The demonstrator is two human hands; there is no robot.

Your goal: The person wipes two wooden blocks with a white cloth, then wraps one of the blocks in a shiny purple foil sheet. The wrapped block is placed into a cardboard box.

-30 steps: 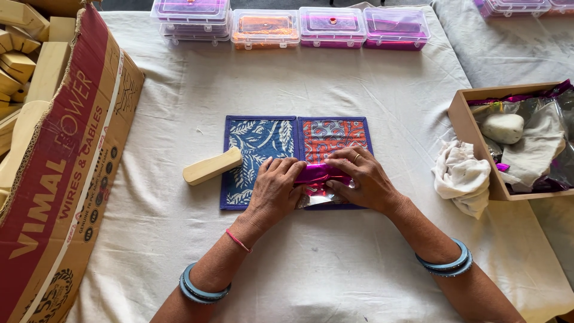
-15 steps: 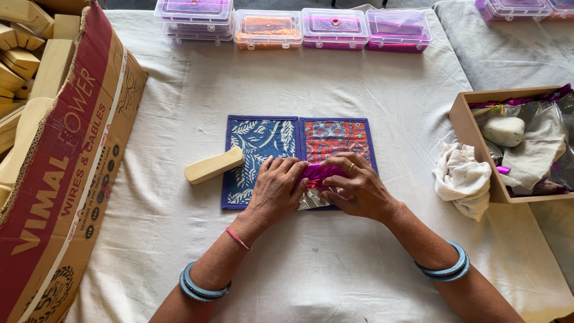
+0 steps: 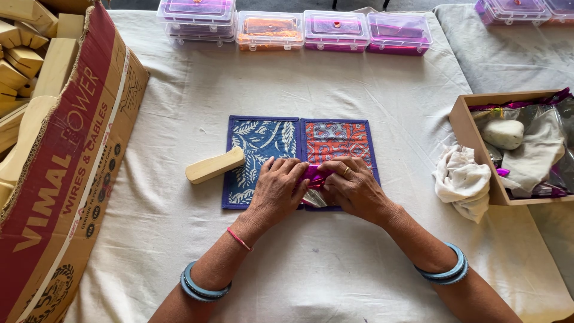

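A patterned cloth mat (image 3: 263, 143), blue leaf print on the left half and orange print on the right, lies flat on the white tablecloth. My left hand (image 3: 276, 190) and my right hand (image 3: 354, 188) meet over its lower middle. Between their fingers they pinch a small shiny magenta wrapper (image 3: 312, 175) with a clear part below it. What the wrapper contains is hidden by the fingers. A pale wooden block (image 3: 215, 165) rests at the mat's left edge, just left of my left hand.
A big cardboard box (image 3: 66, 161) full of wooden blocks fills the left side. Several clear plastic boxes (image 3: 335, 30) with coloured contents line the far edge. At the right stand a wooden tray (image 3: 472, 143) of wrappers and a white lump, and a crumpled white cloth (image 3: 463, 182).
Both hands stay over the mat's lower middle, working the magenta wrapper with small finger movements. The view has shifted slightly.
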